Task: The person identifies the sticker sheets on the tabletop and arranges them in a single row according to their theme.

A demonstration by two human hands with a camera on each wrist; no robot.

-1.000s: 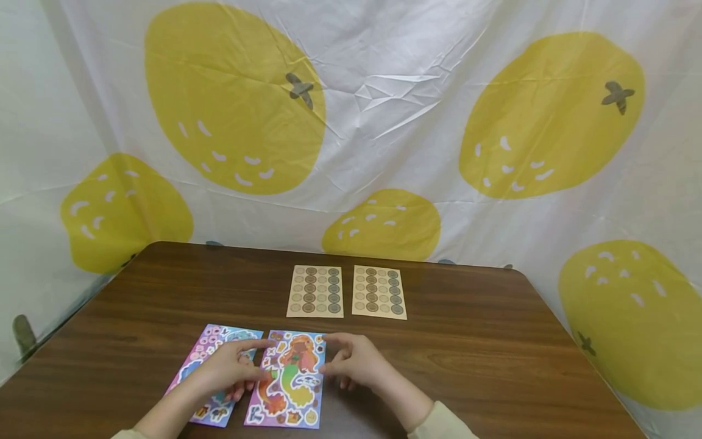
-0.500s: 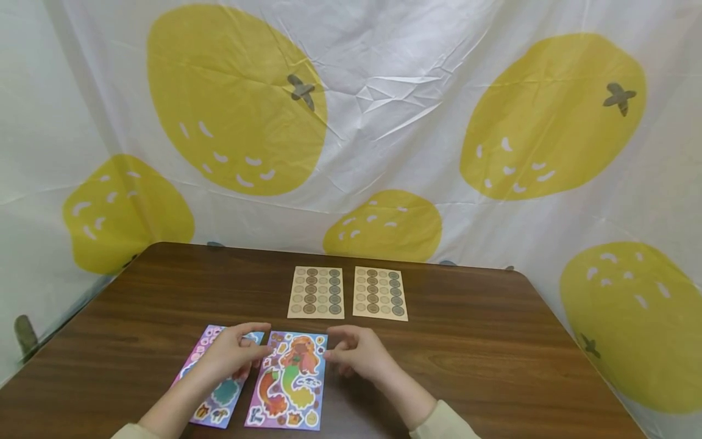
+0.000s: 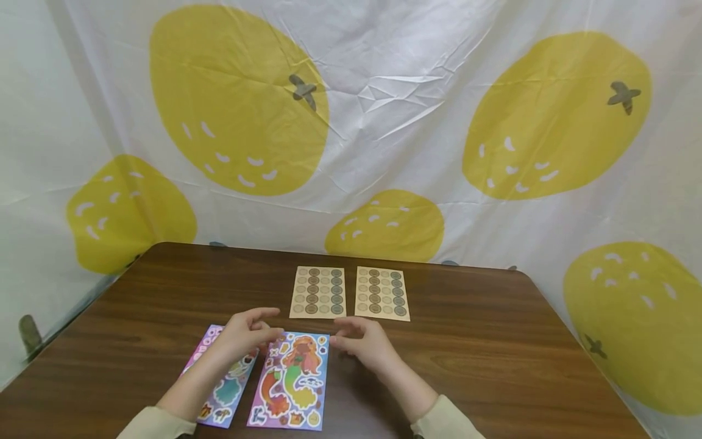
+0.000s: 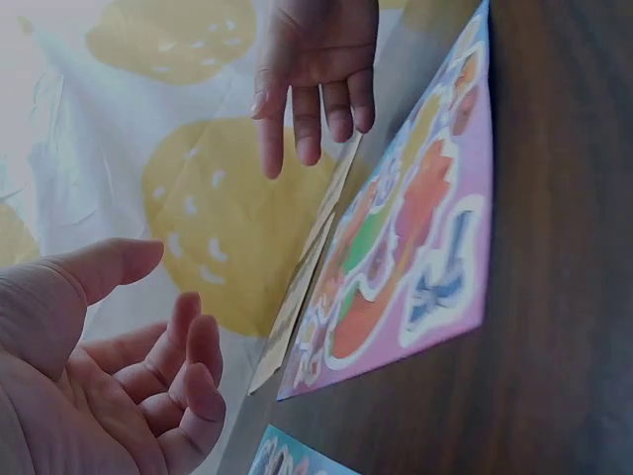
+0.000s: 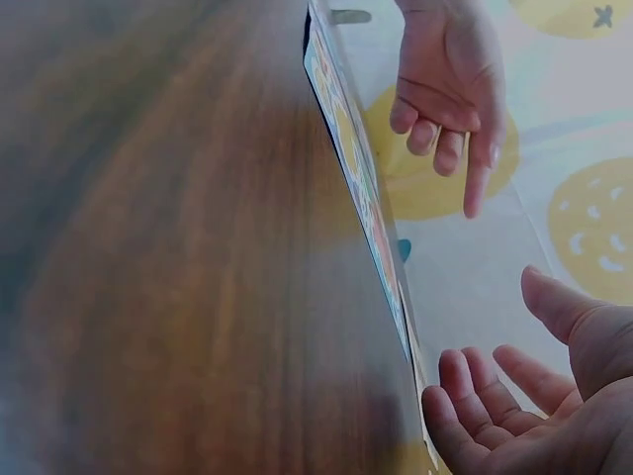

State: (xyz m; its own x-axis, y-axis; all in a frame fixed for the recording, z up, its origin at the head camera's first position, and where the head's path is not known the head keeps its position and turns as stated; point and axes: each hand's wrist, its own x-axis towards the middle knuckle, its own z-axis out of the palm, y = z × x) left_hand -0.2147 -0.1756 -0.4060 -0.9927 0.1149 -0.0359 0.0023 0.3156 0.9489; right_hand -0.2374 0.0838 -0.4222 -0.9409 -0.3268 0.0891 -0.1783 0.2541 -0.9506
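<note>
1. A brown table (image 3: 466,360) stands before a fruit-printed curtain (image 3: 395,36).
2. The mermaid sheet (image 3: 298,387) lies there beside 1 other sheet (image 3: 227,393).
3. Left hand (image 3: 244,335) and right hand (image 3: 367,342) have moved farther forward, thumbs and fingers apart.

There is lots of room on the table (image 3: 504,353) to the right of the right hand (image 3: 365,344). The left arm (image 3: 200,378) blocks the left sticker sheet (image 3: 227,393). Behind the table, a big cloth (image 3: 395,146) hangs like a wall.
</note>
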